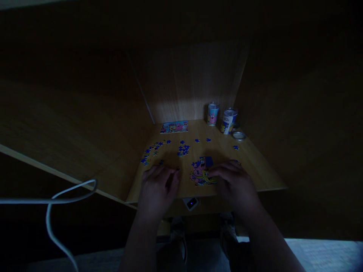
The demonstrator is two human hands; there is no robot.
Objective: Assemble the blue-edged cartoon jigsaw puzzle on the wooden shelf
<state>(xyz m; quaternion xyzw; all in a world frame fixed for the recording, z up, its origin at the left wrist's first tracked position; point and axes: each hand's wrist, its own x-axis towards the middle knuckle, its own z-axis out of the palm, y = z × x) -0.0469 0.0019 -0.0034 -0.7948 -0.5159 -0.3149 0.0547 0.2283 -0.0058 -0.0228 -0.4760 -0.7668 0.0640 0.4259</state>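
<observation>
A partly joined jigsaw puzzle (202, 174) with pink, yellow and blue cartoon figures lies near the front edge of the wooden board. My right hand (231, 179) reaches over its right side, fingers stretched out and touching the puzzle or just above it. To the left of the puzzle, my left hand (160, 183) is closed in a pinch. A tiny dark spot shows at its fingertips, too dim to name. Loose blue-backed puzzle pieces (183, 149) lie behind the hands, and more pieces (147, 152) form a curved row at the left.
A cartoon picture card (174, 127) lies at the back left. Two printed cans, one pink and blue (212, 114) and one white and blue (227, 122), stand at the back right beside a round lid (238, 136). Wooden walls enclose the board. A white cable (70, 189) hangs at the left.
</observation>
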